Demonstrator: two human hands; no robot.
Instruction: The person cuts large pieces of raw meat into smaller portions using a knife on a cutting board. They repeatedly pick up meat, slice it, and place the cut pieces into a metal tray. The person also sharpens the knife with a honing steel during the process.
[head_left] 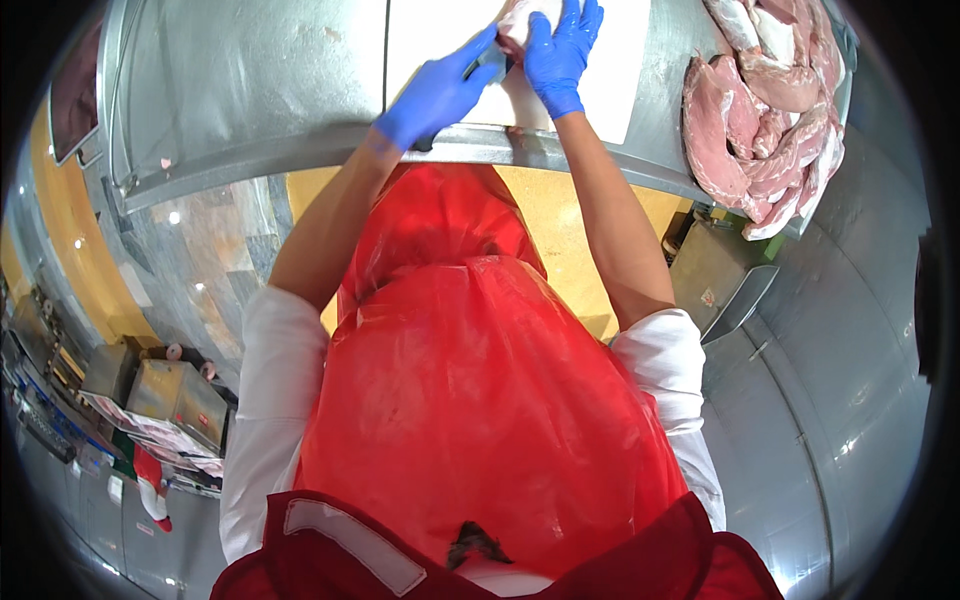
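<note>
Both hands wear blue gloves and work over a white cutting board (610,95) at the top of the head view. My left hand (437,98) is closed, apparently around a knife; a dark handle end (424,143) shows under the wrist, and the blade is mostly hidden by the fingers. Its fingertips reach the near left side of a pale pink piece of meat (516,26). My right hand (557,62) lies on the right side of that meat with fingers stretched out. The top of the piece runs out of view.
A heap of raw meat pieces (765,120) lies at the counter's right end, some hanging over the edge. The metal counter (250,80) extends left, with a small scrap (166,162) on it. A metal box (715,270) stands below right; metal containers (178,400) stand lower left.
</note>
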